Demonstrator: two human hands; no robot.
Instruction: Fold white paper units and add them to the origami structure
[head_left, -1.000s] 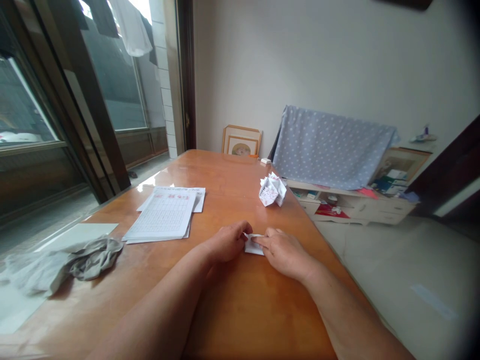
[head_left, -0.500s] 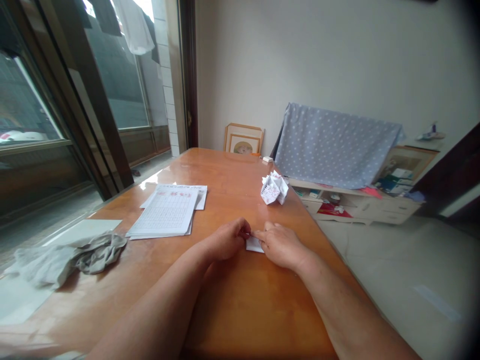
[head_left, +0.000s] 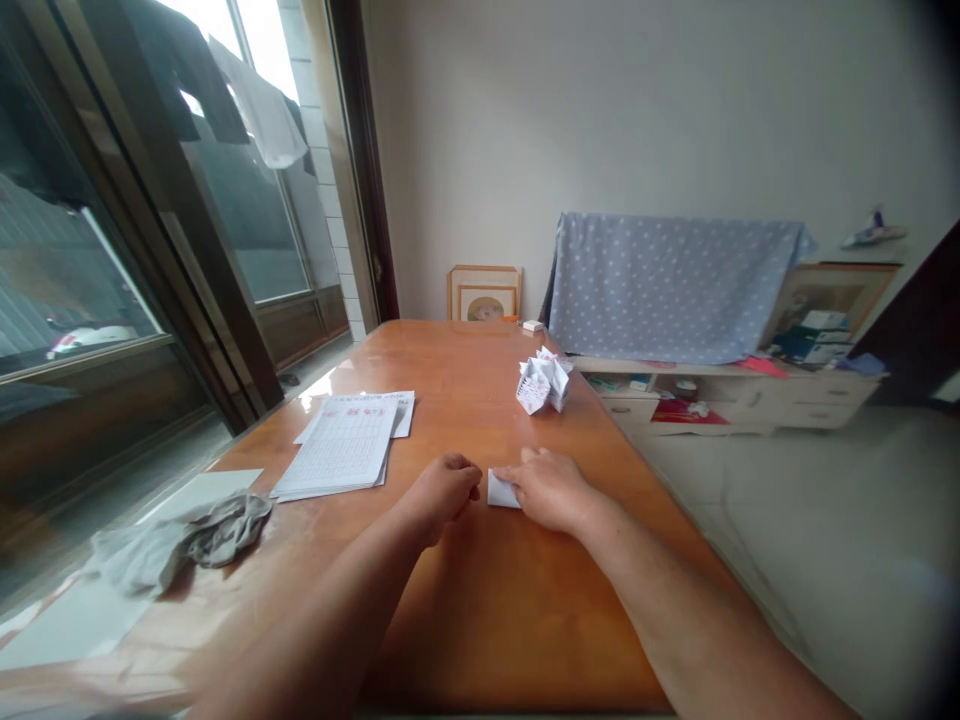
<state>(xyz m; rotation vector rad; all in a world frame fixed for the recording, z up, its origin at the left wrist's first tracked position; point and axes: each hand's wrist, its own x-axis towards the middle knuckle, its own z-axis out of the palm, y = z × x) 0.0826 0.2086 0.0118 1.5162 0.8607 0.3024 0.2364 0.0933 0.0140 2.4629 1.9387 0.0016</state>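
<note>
A small folded white paper [head_left: 502, 489] lies flat on the orange wooden table [head_left: 465, 360]. My right hand [head_left: 547, 490] rests on it, fingers pressing its right part. My left hand [head_left: 442, 495] sits just left of the paper, fingers curled in, holding nothing and with a small gap to the paper. Farther ahead, a crumpled paper folded into a rough shape [head_left: 541, 385] stands on the table, out of reach of both fingertips.
A stack of grid-ruled sheets [head_left: 341, 447] lies left of my hands. A grey cloth [head_left: 180, 532] sits on a pale sheet [head_left: 214, 487] near the table's left edge. Glass doors [head_left: 247, 200] run along the left; a low white cabinet [head_left: 720, 400] stands to the right.
My left hand has drawn back left, away from the paper. My right hand has stayed on the paper, and the view has tilted upward slightly.
</note>
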